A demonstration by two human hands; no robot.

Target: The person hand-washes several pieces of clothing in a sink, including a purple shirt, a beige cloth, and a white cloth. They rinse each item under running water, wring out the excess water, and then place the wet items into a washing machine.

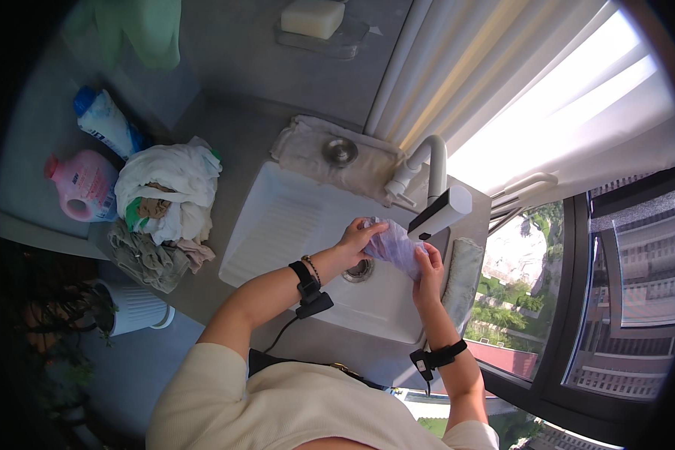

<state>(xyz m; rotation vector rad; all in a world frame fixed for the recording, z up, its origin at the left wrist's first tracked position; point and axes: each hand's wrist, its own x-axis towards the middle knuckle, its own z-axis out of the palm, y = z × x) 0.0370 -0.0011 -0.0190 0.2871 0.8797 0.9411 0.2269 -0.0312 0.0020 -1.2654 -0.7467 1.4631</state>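
Between my two hands I hold a wet-looking, bunched lilac cloth (395, 247) above a white laundry sink (315, 281). My left hand (357, 242) grips its left end, thumb on top. The right end is pinched in my right hand (429, 273). Just above the cloth is the squared head of a white faucet (441, 212); I cannot tell whether water runs from it. Beneath my left hand, the metal drain (360, 270) is partly visible. Ridges of a built-in washboard (275, 230) line the sink's left side.
Left of the sink lies a heap of white and grey laundry (169, 180), beside a pink detergent jug (84, 183) and a blue-capped bottle (109, 121). A metal drain plug (340, 152) rests on a folded cloth (304, 140) behind the basin. A window (517, 292) borders the right.
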